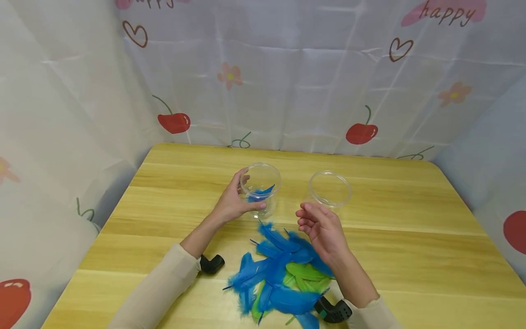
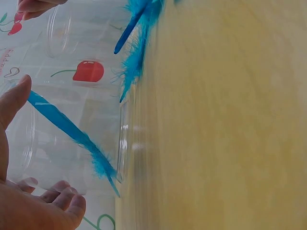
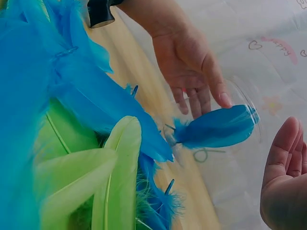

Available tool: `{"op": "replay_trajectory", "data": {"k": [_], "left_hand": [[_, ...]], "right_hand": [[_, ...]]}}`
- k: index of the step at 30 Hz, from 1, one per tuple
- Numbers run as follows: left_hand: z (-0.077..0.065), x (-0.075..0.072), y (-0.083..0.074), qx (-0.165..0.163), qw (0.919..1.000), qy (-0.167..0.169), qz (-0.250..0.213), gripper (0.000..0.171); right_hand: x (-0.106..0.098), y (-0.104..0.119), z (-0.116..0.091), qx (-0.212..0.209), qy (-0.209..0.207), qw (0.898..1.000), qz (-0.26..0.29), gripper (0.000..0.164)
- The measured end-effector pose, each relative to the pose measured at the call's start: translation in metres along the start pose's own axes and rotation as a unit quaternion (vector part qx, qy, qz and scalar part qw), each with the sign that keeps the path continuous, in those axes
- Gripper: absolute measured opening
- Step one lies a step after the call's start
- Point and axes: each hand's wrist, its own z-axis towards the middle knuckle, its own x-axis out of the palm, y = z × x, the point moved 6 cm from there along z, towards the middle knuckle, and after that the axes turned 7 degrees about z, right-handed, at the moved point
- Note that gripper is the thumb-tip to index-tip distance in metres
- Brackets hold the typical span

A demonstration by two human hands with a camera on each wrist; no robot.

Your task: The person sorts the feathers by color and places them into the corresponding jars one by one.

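Note:
My left hand (image 1: pixel 231 203) holds a clear plastic cup (image 1: pixel 269 206) at its side, thumb on the near wall and fingers behind. A blue feather (image 1: pixel 261 193) is inside; in the left wrist view this feather (image 2: pixel 72 127) leans slantwise across the cup. My right hand (image 1: pixel 322 227) hovers before a second clear cup (image 1: pixel 328 173), fingers loosely bent and holding nothing. In the right wrist view, the right hand (image 3: pixel 285 177) is at the lower right edge. Blue feathers (image 1: pixel 296 299) and green feathers (image 1: pixel 308 274) lie in a loose pile between my forearms.
The wooden table (image 1: pixel 411 256) runs back to a white curtain (image 1: pixel 287 91) printed with cherries, flowers and hearts. A black device (image 1: pixel 212 264) is at my left wrist, and another black device (image 1: pixel 334 311) at my right wrist overlaps the pile's edge.

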Motion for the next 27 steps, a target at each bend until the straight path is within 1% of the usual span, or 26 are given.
{"op": "replay_trajectory", "data": {"k": [5, 11, 19, 27], "left_hand": [[-0.002, 0.002, 0.002, -0.004, 1.0000, 0.003, 0.000, 0.106], [0.000, 0.000, 0.000, -0.004, 1.0000, -0.002, 0.001, 0.105], [0.000, -0.003, -0.001, -0.002, 1.0000, -0.001, 0.004, 0.107], [0.000, -0.001, -0.001, -0.002, 1.0000, 0.002, 0.003, 0.106]], "right_hand": [[-0.004, -0.002, -0.003, 0.006, 0.005, 1.000, -0.003, 0.028], [-0.006, -0.002, -0.002, 0.006, 0.003, 1.000, -0.009, 0.027], [-0.014, -0.006, -0.002, 0.013, -0.033, 0.998, -0.060, 0.024], [-0.021, -0.007, -0.005, 0.021, -0.036, 0.993, -0.107, 0.020]]}}
